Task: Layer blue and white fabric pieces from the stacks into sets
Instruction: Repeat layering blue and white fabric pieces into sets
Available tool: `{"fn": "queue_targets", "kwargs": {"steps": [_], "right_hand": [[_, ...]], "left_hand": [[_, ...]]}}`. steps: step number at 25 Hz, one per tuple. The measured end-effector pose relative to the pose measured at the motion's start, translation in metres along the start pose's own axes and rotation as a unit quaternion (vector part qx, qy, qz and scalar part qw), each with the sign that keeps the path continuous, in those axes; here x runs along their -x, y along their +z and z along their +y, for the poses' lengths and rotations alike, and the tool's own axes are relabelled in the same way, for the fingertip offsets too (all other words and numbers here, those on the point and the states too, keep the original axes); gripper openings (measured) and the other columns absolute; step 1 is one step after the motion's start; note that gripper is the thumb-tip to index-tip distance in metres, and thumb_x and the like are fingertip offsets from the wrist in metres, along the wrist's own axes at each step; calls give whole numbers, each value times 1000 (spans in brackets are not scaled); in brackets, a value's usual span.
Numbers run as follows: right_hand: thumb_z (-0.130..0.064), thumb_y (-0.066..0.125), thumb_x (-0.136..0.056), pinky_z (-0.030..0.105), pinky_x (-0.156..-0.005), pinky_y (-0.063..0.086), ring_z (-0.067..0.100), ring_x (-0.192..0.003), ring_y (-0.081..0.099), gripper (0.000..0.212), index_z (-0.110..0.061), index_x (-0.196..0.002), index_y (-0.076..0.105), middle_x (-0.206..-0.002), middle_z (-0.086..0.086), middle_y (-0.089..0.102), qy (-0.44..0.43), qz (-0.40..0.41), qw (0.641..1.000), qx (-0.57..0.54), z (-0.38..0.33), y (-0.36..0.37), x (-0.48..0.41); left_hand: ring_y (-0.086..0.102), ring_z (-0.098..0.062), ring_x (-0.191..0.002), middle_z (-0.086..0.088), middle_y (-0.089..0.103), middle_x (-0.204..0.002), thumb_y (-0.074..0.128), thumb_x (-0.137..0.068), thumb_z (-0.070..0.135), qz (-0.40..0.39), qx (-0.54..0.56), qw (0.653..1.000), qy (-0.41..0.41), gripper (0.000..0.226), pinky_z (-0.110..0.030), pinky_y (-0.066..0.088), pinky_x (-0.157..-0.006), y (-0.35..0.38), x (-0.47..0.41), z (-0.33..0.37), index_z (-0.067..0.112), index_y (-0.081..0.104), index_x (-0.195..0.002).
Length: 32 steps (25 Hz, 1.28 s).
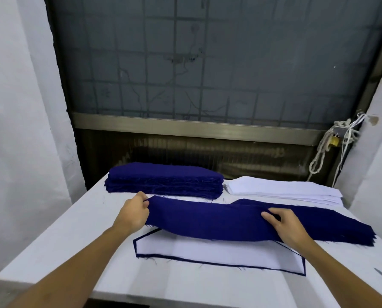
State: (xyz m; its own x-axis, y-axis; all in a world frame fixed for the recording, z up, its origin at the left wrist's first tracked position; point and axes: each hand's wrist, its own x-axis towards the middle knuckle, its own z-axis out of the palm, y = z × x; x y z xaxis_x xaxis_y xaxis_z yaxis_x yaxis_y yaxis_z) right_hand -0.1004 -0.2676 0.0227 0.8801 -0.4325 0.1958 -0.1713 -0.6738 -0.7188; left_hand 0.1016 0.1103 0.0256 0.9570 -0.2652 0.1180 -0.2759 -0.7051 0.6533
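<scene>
A long blue fabric piece hangs slightly above the table, stretched between both hands. My left hand pinches its left end. My right hand grips it right of the middle, fingers curled into the cloth. Below it lies a layered set, a white piece on top with a blue edge showing all round. The blue stack stands at the back left of the table, and the lower white stack at the back right.
The white table ends near me at the front and at a left edge. Behind it is a dark barred window. Knotted cords and a padlock hang at the right wall.
</scene>
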Motion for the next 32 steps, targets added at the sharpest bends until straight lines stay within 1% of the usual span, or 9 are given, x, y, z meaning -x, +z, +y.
{"fn": "queue_targets", "kwargs": {"steps": [3,5,9,11,15,20,24,29,32], "right_hand": [[-28,60,-100,43,-77,59,17,-78,71,25,-12,-86,73,-81,1,75,17,-23,1000,-1,19,-5,16],[-31,64,-98,44,-80,59,16,-82,72,23,-13,-90,75,-85,-2,76,27,-29,999,1,33,-4,23],[-42,68,-93,38,-91,56,13,-105,66,33,-19,-117,73,-111,-10,72,46,4,997,63,52,4,33],[-47,67,-93,34,-87,55,12,-103,65,36,-23,-119,72,-112,-13,71,52,32,993,101,57,9,38],[-48,65,-93,25,-68,50,2,-78,60,28,-29,-112,73,-88,-26,62,27,96,983,155,66,15,48],[-49,63,-95,23,-60,45,1,-71,58,24,-34,-112,70,-82,-22,65,34,107,975,193,62,16,52],[-48,61,-96,21,-62,47,1,-85,56,23,-33,-113,67,-100,-22,60,18,105,965,238,60,18,54],[-52,55,-97,21,-62,45,3,-100,48,30,-31,-116,65,-102,-20,50,18,108,950,292,59,22,56],[-57,55,-95,22,-68,45,7,-102,49,38,-29,-118,65,-105,-16,54,19,111,950,291,57,23,55]], "left_hand": [[65,-23,-81,-6,65,-91,38,-106,14,-27,-65,998,1,13,-39,54,-72,11,17,-1,18,51,-107],[64,-20,-83,-2,64,-95,39,-105,13,-49,-106,993,-6,14,-35,53,-71,15,26,-3,20,50,-110],[61,-17,-87,3,63,-99,39,-103,17,-82,-181,980,3,10,-33,51,-73,23,41,-10,21,48,-106],[61,-16,-83,5,62,-93,39,-103,20,-71,-195,978,5,9,-32,48,-69,28,46,-15,20,48,-101],[62,-18,-80,5,64,-86,40,-105,31,-43,-190,981,13,16,-34,49,-69,35,51,-23,20,48,-96],[63,-22,-75,1,65,-83,39,-107,36,-24,-215,975,50,25,-37,54,-72,39,52,-28,16,47,-97],[64,-24,-79,-2,66,-86,39,-108,35,-41,-216,974,60,25,-39,54,-76,35,50,-28,14,47,-99],[64,-24,-82,-3,65,-89,42,-108,35,-49,-194,978,61,24,-36,53,-75,31,51,-24,12,45,-103],[60,-21,-100,-3,62,-108,39,-107,43,0,-267,963,37,32,-33,54,-81,35,54,-19,14,46,-117]]}}
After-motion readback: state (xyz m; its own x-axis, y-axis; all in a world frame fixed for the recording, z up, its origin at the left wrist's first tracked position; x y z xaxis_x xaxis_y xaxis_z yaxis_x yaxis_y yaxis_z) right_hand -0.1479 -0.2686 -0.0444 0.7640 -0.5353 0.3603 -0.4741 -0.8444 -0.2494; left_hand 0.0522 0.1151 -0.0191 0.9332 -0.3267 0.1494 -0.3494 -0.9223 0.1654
